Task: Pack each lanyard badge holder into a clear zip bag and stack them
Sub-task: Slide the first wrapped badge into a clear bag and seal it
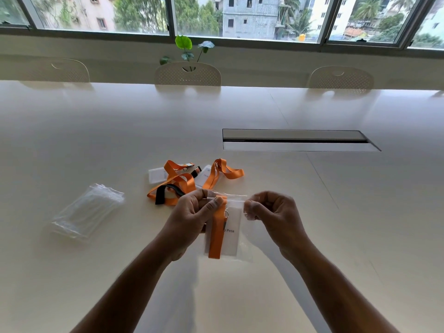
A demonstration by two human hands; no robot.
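We see the left hand [197, 212] and right hand [271, 210] pinching opposite ends of the zip bag [228, 239] seal, which runs horizontally at frame center.

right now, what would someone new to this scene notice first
Both hands, left hand and right hand, pinch the top strip of a clear zip bag holding a folded orange lanyard with a white badge holder, held above the near middle of the glossy white table. Just beyond lies a tangle of orange and black lanyards; a stack of empty clear zip bags lies to the left.
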